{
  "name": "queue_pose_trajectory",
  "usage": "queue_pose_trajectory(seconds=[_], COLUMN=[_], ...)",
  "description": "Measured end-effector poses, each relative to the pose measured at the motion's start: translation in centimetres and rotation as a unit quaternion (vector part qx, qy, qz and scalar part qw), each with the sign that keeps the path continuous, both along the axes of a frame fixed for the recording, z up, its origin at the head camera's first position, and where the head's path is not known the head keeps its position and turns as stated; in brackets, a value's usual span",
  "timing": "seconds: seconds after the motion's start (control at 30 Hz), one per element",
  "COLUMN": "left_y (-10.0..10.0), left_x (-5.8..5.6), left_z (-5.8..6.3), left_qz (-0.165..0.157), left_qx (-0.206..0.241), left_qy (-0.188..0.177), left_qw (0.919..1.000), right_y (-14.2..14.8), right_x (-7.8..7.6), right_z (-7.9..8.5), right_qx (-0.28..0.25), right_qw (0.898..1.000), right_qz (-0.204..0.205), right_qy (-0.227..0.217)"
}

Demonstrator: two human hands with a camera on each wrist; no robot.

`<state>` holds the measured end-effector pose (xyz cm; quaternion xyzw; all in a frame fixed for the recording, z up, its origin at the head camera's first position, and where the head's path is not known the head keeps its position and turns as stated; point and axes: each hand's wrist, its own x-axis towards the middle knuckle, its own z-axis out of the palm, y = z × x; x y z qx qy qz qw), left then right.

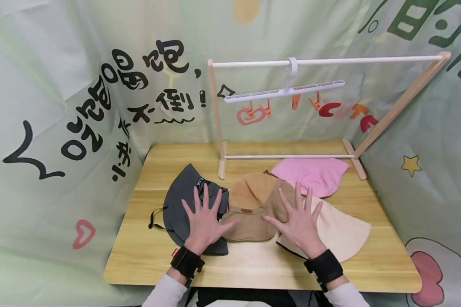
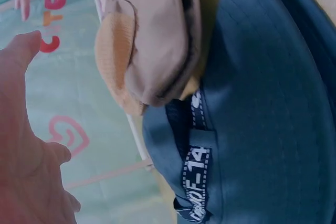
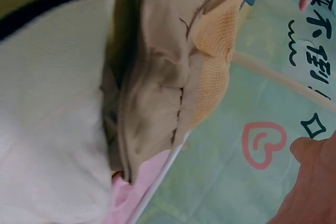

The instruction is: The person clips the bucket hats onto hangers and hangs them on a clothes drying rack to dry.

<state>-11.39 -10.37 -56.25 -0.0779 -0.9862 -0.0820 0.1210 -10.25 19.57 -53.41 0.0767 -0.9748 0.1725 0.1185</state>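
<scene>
Both hands are held with fingers spread and gripping nothing. In the head view my left hand (image 1: 205, 224) is over a dark grey-blue bucket hat (image 1: 178, 204) with a lettered band and a black cord. My right hand (image 1: 300, 224) is over the edge of a cream bucket hat (image 1: 342, 230). Between them lies a brown cap (image 1: 249, 228) with an orange-tan mesh part. Behind it is a pink hat (image 1: 311, 175). The left wrist view shows the dark hat (image 2: 268, 98) below the palm; the right wrist view shows the cream hat (image 3: 52, 108) beside the brown cap (image 3: 157, 77).
A wooden-legged rack with a white top bar (image 1: 369, 60) stands at the table's back. From it hangs a white hanger (image 1: 286, 91) with several orange clips (image 1: 316, 101). The wooden table (image 1: 138, 256) is enclosed by printed cloth walls (image 1: 38, 213).
</scene>
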Motion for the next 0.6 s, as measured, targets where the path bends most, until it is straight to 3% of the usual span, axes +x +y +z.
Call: queue_pose_trajectory(seconds=[0.33,0.6], left_y=[0.7,0.2], left_x=[-0.2,-1.3], left_z=[0.1,0.0], left_qz=[0.001,0.009], left_qx=[0.023,0.070], left_qy=[0.006,0.000], left_qw=[0.9997,0.9975], right_y=[1.5,4.5], right_x=[-0.8,-1.2], right_z=[0.3,-0.4], right_qx=[-0.003,-0.056], right_qw=[1.000,0.997], right_qz=[-0.010,-0.044], right_qy=[-0.001,-0.010])
